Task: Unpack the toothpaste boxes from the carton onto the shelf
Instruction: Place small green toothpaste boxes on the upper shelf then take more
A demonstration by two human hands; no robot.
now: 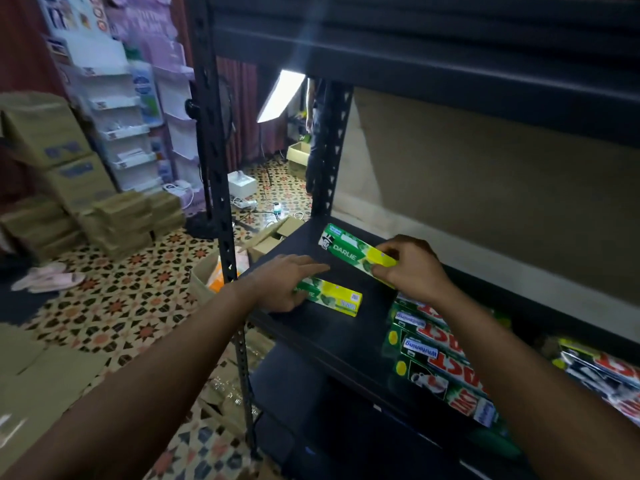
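1. Head view, progress: two boxes have reached the shelf [329,337], so the unpacking is judged barely begun. Much of the board is bare.
2. The far toothpaste box [346,245] is pinched at its yellow end by the curled fingers and thumb of the right hand [412,268]. It has not been let go.
3. The near toothpaste box [337,299] lies flat near the front edge. Its left end is covered by the left hand [287,287], fingers outstretched (whether it is gripped cannot be told).
4. An open carton [277,235] is seen on the floor beyond; its contents are hidden.
5. Materials: slim rectangular printed card, slightly glossy, on a matte black board with perforated metal uprights. Shiny wrapped packs [426,351] lie to the right.
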